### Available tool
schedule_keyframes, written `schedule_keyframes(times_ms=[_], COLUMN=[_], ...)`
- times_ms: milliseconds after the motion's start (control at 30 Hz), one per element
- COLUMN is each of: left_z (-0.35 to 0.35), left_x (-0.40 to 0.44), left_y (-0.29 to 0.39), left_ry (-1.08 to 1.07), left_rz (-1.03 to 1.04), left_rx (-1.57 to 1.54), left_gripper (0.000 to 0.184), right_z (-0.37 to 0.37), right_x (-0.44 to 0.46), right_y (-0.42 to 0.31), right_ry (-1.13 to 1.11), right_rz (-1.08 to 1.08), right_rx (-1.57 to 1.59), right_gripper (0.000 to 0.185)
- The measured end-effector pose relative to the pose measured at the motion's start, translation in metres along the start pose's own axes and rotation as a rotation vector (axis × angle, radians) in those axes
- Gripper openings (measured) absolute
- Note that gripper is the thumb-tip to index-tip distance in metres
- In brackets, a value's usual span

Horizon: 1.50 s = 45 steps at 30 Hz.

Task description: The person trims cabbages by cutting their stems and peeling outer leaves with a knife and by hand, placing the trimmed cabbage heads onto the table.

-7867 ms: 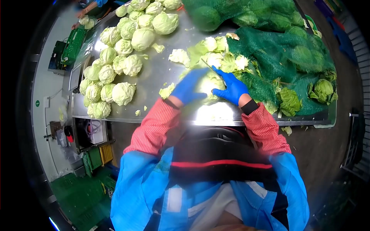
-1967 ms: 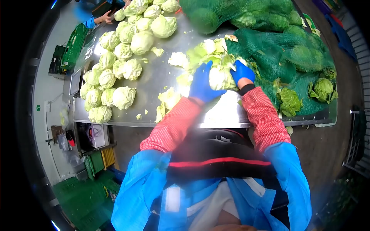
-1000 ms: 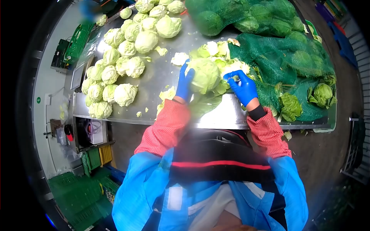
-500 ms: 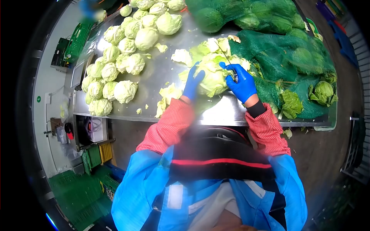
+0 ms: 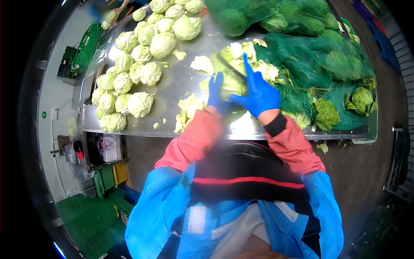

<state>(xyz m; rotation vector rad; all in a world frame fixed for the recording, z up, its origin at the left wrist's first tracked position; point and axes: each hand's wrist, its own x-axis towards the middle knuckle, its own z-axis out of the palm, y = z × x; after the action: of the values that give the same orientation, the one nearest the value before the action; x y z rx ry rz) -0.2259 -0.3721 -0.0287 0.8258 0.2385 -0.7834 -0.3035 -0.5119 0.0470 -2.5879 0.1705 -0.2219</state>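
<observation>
A pale green cabbage [image 5: 233,86] lies between my hands near the table's front edge, blurred and partly covered. My left hand [image 5: 217,93], in a blue glove, is cupped against its left side. On the right, my right hand [image 5: 258,93] holds a knife [image 5: 228,64], with its index finger stretched out and its thumb towards the cabbage. The dark, blurred blade slants up and left over the cabbage; the handle is hidden. Loose leaves [image 5: 265,70] lie just behind, and more leaves [image 5: 189,108] are left of my left hand.
Several cabbages [image 5: 140,105] are piled on the left of the metal table [image 5: 185,80]. Green net sacks [image 5: 302,60] of cabbages fill the right side. Leafy heads [image 5: 361,101] lie at the right front. At the upper left, another person's arm [image 5: 126,5] reaches towards a cabbage.
The cabbage has come between my hands since the older frames. In the last half second, my right hand has shifted left and its index finger has straightened; the blade has swung left.
</observation>
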Motion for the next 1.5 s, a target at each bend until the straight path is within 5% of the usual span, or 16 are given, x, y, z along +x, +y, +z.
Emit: schedule_keyframes(times_ms=[133,233,367,500,633,667,967,1100,1133,1200,1300,1400,1467,1500], left_z=[0.01,0.018,0.012,0.007,0.011,0.009,0.038,0.033,0.025,0.01,0.012,0.005,0.008,0.013], left_x=[-0.01,-0.024,-0.03,-0.029,-0.037,-0.038,-0.056,-0.058,-0.053,-0.046,-0.044,-0.038,-0.035,-0.033], left_y=[0.002,0.007,0.014,0.019,0.025,0.027,0.025,0.009,0.007,0.008,0.006,0.001,0.004,0.01], left_ry=[-0.045,0.038,-0.004,-0.066,-0.05,-0.035,-0.119,-0.211,-0.238,-0.29,-0.36,-0.294,-0.307,-0.316], left_rz=[-0.08,-0.051,-0.063,-0.069,-0.036,-0.029,-0.181,0.057,0.009,-0.084,-0.153,-0.124,-0.175,-0.195], left_rx=[-0.102,-0.122,-0.13,-0.078,-0.011,-0.014,-0.237,0.072,-0.042,-0.275,-0.277,0.216,-0.006,-0.117], left_gripper=[0.075,0.089,0.086,0.085,0.084,0.084,0.072,0.066,0.066,0.065,0.069,0.079,0.085,0.089], right_z=[0.048,0.044,0.031,0.019,0.023,0.042,0.049,0.074,0.06,0.067,0.057,-0.005,-0.018,0.008], right_x=[-0.009,-0.012,-0.002,-0.006,-0.006,-0.004,-0.021,-0.014,-0.012,-0.005,-0.009,-0.015,-0.017,-0.013], right_y=[0.027,0.048,0.069,0.041,0.039,0.048,0.048,0.091,0.087,0.121,0.121,0.056,0.032,0.04], right_ry=[0.241,0.23,0.079,0.162,0.083,0.277,0.31,0.349,0.401,0.102,0.221,0.036,-0.157,0.156], right_rz=[-0.139,0.027,0.269,0.106,0.174,0.109,-0.123,0.269,0.232,0.502,0.229,0.29,0.168,-0.138], right_rx=[0.129,0.265,0.407,0.484,0.812,0.911,0.469,0.971,0.891,0.561,0.572,0.51,0.443,0.54], right_gripper=[0.05,0.021,0.042,0.065,0.052,0.045,0.033,0.029,0.03,0.035,0.055,0.075,0.085,0.081])
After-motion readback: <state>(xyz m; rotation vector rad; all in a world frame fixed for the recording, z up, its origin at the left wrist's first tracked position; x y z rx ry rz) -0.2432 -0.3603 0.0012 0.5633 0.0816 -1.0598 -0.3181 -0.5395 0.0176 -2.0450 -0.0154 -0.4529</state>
